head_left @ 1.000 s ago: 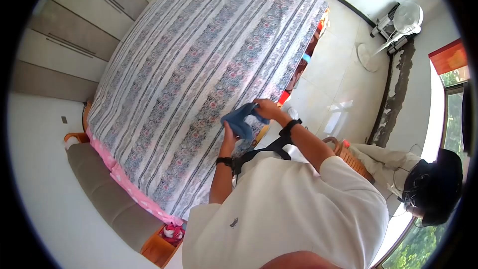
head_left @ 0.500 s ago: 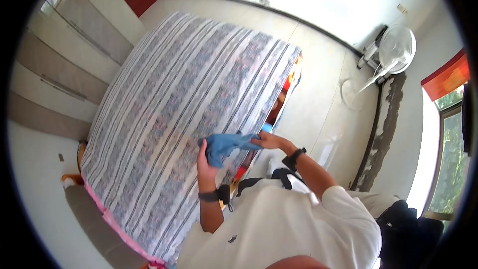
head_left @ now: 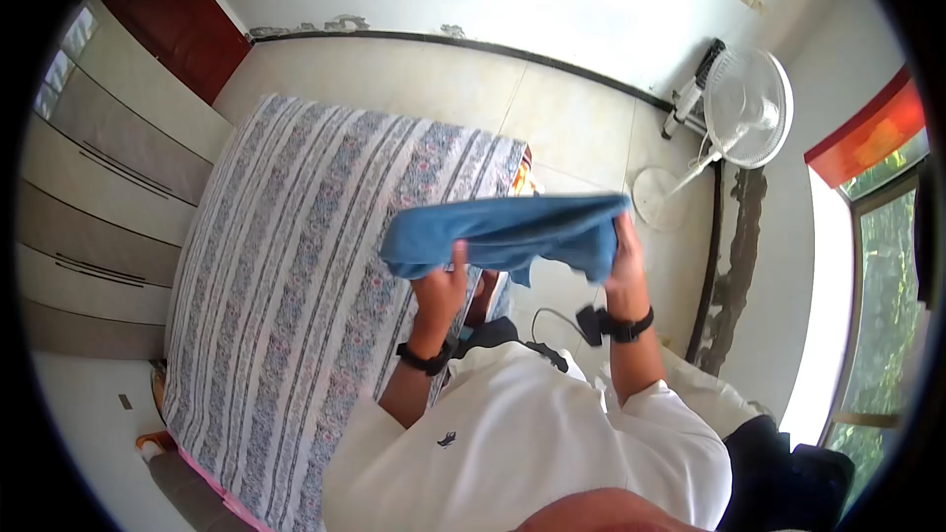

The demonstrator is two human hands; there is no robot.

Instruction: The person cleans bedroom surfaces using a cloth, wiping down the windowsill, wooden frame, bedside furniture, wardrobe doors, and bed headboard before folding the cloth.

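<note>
Nearest the camera: white polo shirt (head_left: 552,443) of the wearer, both forearms raised, black wristbands on each. Left hand (head_left: 440,288) is closed on the lower edge of a blue cloth (head_left: 507,230), thumb up over the fabric, fingers behind it. Right hand (head_left: 625,258) is clamped on the cloth's other end, fingers wrapped over the edge. The hands stand well apart, so the cloth is stretched out roughly level between them in the air at chest height, likely spread to open it flat; its left end bunches and droops past the left hand, a fold hangs in the middle. The cloth lies above and between both hands, touching both, clear of the bed.

Behind the cloth: bed with a floral striped bedspread (head_left: 296,286), left of and under the left arm. A cable runs across the tiled floor (head_left: 572,118) beyond. Far left, a grey drawer unit (head_left: 89,207). Far right by the wall, a white pedestal fan (head_left: 734,103); a window (head_left: 887,276) on the right edge.
</note>
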